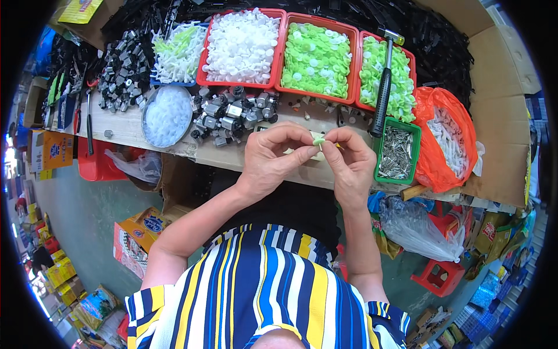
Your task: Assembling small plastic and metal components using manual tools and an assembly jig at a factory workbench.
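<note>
Above the front edge of the workbench (pixel 224 157), my left hand (pixel 270 158) and my right hand (pixel 350 166) meet fingertip to fingertip. Both pinch a small light-green plastic piece (pixel 318 141), mostly covered by the fingers. Behind the hands stand red trays of small round parts: one of white pieces (pixel 243 46), another of green pieces (pixel 317 58), and a narrower one of green pieces (pixel 372 78). A hammer (pixel 383 87) with a black grip lies across that narrower tray. Nearest my right hand is a green tray (pixel 416 145) of small metal pins.
Small grey and black motor-like parts (pixel 218 119) are heaped left of my hands, beside a round container of translucent pieces (pixel 167 116). An orange-red bag (pixel 442 180) of white parts sits at the right. Below are a plastic bag (pixel 415 227) and a red stool (pixel 440 277).
</note>
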### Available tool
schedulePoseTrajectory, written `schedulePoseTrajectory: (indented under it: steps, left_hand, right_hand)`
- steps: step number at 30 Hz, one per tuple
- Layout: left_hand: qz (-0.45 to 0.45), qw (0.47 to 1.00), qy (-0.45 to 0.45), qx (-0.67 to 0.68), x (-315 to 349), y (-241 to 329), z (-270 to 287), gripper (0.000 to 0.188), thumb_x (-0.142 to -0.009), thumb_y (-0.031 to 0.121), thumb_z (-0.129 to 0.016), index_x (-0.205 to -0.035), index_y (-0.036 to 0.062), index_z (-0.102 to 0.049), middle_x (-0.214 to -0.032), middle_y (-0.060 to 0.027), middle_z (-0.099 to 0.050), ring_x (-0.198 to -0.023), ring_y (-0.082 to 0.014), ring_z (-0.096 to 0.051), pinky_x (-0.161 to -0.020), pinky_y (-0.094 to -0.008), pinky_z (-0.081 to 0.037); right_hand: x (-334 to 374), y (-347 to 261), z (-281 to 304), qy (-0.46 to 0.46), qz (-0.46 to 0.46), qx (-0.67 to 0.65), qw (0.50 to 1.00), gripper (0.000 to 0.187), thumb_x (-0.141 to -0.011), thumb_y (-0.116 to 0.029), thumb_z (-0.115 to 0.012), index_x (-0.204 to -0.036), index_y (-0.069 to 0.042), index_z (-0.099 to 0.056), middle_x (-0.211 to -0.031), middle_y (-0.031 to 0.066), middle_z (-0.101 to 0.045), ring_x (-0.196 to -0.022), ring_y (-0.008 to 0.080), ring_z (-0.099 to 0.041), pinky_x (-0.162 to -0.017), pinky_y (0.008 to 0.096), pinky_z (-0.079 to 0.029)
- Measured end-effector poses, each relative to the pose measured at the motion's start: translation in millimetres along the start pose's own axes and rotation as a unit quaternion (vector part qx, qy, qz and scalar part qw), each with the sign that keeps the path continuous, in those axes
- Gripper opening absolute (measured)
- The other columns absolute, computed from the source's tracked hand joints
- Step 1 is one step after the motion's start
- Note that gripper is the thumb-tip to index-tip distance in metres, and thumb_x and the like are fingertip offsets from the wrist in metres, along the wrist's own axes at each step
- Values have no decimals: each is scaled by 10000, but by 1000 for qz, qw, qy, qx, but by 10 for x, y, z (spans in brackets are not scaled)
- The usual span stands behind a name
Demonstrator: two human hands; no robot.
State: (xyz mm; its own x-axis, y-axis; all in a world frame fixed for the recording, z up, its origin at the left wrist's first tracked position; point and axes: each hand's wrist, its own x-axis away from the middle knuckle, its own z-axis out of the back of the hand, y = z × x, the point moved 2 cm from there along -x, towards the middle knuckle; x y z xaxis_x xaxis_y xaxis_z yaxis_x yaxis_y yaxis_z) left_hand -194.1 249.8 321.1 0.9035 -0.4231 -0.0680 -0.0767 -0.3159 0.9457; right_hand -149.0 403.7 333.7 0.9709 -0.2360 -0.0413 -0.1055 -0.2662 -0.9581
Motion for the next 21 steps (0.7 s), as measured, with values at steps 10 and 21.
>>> schedulePoseTrajectory:
  steps: [10, 21]
  left_hand:
    - [-47, 979, -40, -194, 68, 80, 233, 281, -820, 66, -782, -1081, -3, -704, -1012, -84, -683, -893, -134, -642, -754, -251, -522]
    - [-75, 960, -5, -269, 148, 120, 318, 295, -806, 96, -790, -1067, -6, -698, -883, -97, -667, -732, -154, -646, -616, -282, -523]
  right_hand:
    - [6, -121, -204, -74, 206, 396, 892, 138, -791, 38, -710, -885, -9, -621, -838, 121, -607, -763, 287, -620, -641, 366, -489]
    - [8, -19, -271, -96, 189, 406, 889, 150, -782, 57, -701, -892, -4, -619, -839, 128, -603, -760, 305, -613, -636, 374, -492]
